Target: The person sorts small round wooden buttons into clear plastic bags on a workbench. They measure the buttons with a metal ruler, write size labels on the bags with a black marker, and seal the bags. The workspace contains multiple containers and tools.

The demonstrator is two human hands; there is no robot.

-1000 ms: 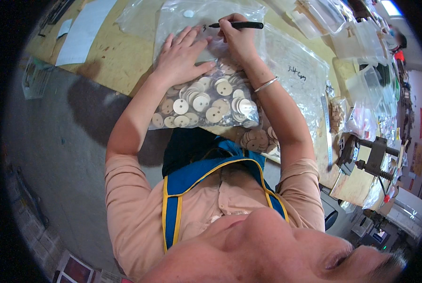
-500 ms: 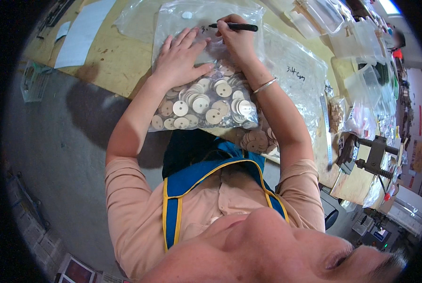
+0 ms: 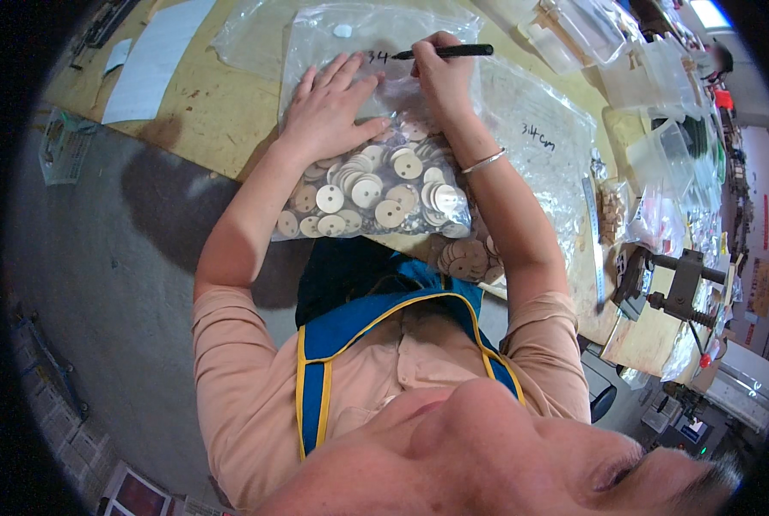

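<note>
Marker (image 3: 462,51) farther right in pinched right fingers (image 3: 424,53), longer handwriting (image 3: 378,58) on bag (image 3: 386,31) under parted left fingers (image 3: 342,72).

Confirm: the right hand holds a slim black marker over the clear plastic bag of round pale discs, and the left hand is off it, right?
Not quite: the left hand is on the bag, palm down, as the head view shows. The right hand holds the marker over it.

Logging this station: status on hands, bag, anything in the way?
Left hand spread on clear plastic bag of round discs. Right hand gripping black marker, tip at handwritten marks on the bag. Nothing seen blocking the marker.
</note>
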